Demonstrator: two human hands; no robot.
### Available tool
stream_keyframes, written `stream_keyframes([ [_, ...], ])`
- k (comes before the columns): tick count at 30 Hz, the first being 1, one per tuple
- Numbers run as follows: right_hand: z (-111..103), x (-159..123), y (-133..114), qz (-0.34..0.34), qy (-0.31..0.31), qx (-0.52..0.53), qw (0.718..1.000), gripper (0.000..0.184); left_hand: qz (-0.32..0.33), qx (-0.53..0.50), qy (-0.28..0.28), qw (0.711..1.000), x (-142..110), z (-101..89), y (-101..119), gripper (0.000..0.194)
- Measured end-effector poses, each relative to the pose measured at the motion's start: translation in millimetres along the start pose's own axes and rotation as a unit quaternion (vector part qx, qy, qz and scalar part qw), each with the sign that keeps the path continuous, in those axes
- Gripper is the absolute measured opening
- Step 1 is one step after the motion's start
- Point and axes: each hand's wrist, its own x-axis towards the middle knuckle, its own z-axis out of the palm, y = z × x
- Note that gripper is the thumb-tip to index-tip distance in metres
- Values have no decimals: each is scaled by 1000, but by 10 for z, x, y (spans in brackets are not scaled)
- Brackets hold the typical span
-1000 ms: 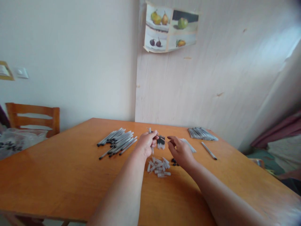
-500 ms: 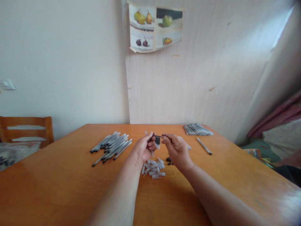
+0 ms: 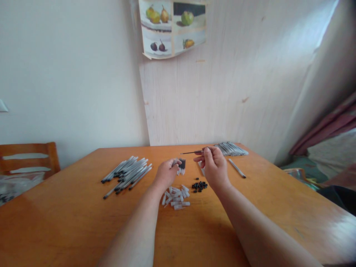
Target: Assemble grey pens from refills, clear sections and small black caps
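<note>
My right hand (image 3: 214,165) is raised over the table, pinching a thin dark pen refill (image 3: 190,152) whose pointed end faces left. My left hand (image 3: 167,171) is lower, its fingers curled at a row of black refills with pale ends (image 3: 181,167). A greyish bit shows at its fingertips, but what it holds is partly hidden. Translucent pen caps (image 3: 178,204) lie in a loose heap in front of the hands. Small black plugs (image 3: 199,186) are scattered to their right. A clear piece (image 3: 201,170) is partly covered by my right hand.
Grey pens with black ends (image 3: 128,172) are piled on the left of the wooden table (image 3: 83,222). A packed bundle of pens (image 3: 232,148) lies at the back right, with a single pen (image 3: 237,168) before it. A chair (image 3: 27,157) stands at left.
My hands have parted. The right hand has moved up and right with the dark refill, while the left has dropped slightly toward the refill row. The view has shifted a little right.
</note>
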Motion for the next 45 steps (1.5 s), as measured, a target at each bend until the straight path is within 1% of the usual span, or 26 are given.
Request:
stream_keyframes([
  [4,-28,19,28,4,-10,-21,1000,31,32,75,-10,997,17,-30,-72,26],
  [11,-27,40,65,7,-28,-22,999,28,49,132,-14,990,20,-64,-93,25],
  [19,-29,45,66,28,-43,-16,999,27,101,169,-36,980,8,-65,-95,27],
  [23,-34,47,69,37,-47,-21,998,29,107,174,-56,977,-8,-55,-67,26],
  [28,-1,21,89,45,-66,-27,996,34,85,120,-88,985,-26,-11,-43,22],
  [31,33,-14,108,51,-58,-25,997,35,61,56,-97,992,-37,27,-13,19],
  [34,60,-48,132,57,-62,-25,996,34,32,-22,-111,993,-53,44,64,15],
  [40,79,-66,238,38,-81,-35,995,31,-38,-148,-141,978,-96,-10,223,18],
  [45,70,-76,283,22,-115,-104,988,26,-63,-197,-164,965,-114,-43,242,17],
])
